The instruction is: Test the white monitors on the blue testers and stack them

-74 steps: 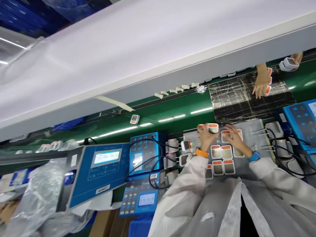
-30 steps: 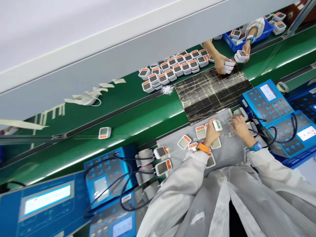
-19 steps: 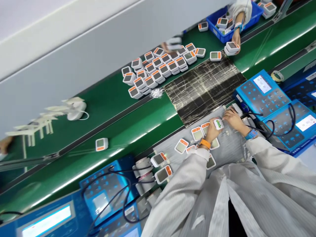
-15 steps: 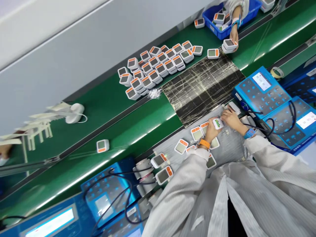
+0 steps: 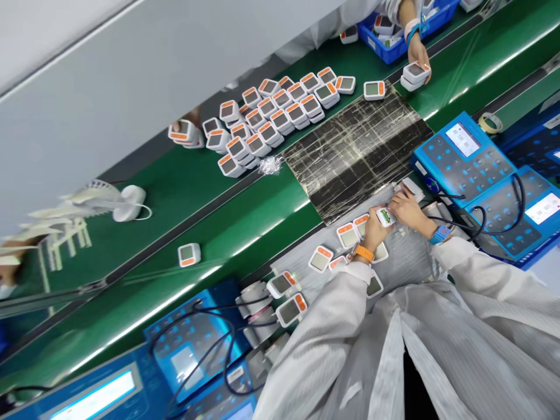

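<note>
My left hand (image 5: 373, 232), with an orange wristband, is closed round a small white device (image 5: 385, 217) with a green face, held above a grey mat (image 5: 406, 256). My right hand (image 5: 405, 209), with a blue wristband, touches the same device from the right, fingers curled on it. Several white and orange devices (image 5: 349, 235) lie flat on the mat by my left wrist. White sleeves cover both arms.
A green conveyor belt (image 5: 245, 221) carries one lone device (image 5: 189, 254) and a cluster of several devices (image 5: 280, 114). Another person's hand (image 5: 419, 58) holds a device near a blue bin (image 5: 396, 44). Blue test consoles (image 5: 466, 160) with cables sit right and lower left (image 5: 192, 344).
The view swung toward the right end of the belt. My left hand lifted a device off the mat and my right hand came onto it. The lone device drifted along the belt.
</note>
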`<state>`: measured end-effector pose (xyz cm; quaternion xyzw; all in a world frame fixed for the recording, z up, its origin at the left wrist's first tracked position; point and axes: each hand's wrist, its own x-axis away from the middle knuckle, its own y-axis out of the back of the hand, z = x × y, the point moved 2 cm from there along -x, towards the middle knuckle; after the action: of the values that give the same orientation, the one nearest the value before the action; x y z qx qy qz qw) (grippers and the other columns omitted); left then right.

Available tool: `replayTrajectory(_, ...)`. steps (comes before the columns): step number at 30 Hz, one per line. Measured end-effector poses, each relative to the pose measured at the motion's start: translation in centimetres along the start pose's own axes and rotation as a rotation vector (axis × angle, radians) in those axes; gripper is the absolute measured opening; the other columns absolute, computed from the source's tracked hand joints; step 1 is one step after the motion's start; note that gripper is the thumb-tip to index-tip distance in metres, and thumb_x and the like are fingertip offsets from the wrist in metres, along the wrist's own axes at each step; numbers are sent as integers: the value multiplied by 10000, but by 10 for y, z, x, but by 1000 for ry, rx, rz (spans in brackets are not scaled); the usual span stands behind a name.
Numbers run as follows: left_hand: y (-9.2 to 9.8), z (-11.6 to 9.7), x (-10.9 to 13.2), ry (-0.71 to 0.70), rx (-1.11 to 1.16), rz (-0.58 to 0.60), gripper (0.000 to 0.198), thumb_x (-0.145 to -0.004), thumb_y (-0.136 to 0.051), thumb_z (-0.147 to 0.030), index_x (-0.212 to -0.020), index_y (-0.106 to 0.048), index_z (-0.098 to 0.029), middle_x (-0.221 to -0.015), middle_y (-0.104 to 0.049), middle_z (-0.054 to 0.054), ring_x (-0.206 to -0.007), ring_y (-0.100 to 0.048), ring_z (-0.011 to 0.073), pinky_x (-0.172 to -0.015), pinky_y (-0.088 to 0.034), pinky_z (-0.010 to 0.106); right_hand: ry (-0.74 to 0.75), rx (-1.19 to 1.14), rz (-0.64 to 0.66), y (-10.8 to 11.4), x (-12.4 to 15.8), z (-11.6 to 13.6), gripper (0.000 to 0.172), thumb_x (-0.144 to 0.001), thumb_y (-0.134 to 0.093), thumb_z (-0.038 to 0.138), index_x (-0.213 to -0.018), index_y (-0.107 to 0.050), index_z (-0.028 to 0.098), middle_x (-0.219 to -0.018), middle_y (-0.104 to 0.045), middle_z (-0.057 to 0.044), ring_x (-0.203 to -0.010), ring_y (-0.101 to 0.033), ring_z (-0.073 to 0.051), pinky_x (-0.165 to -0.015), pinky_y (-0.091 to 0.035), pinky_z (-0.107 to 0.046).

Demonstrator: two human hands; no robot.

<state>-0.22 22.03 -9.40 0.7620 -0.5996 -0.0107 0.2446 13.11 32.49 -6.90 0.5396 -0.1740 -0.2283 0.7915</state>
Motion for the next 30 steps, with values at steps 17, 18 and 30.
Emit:
replayTrajectory(17, 1, 0, 1, -18, 13, -3, 728, -691, -911, -110, -1272, -494, -246, -1375, -696, 111, -1192, -721, 274, -1009, -582, 423, 124, -179, 23, 4, 20, -6, 270, -1016, -518, 179, -924, -769, 222, -1211, -790, -126, -1246, -677, -286, -1302, -301, -610)
replayTrajectory(18, 1, -1, 1, -14, 18, -5, 729, -690, -920, -126, -1268, -492, -249, -1381, -693, 111, -1198, -719, 276, -1010, -583, 425, 125, -174, 30, 5, 20, -4, 272, -1011, -518, 172, -914, -767, 222, -1205, -791, -125, -1243, -678, -287, -1303, -297, -614)
replayTrajectory(30, -17, -18, 5, -14, -190, 0, 721, -809, -897, -241, -1431, -535, -195, -1357, -706, 198, -1239, -703, 359, -1051, -556, 487, 76, -91, -14, -3, 26, -6, 293, -932, -510, 110, -924, -779, 227, -1223, -790, -142, -1317, -646, -354, -1296, -126, -758)
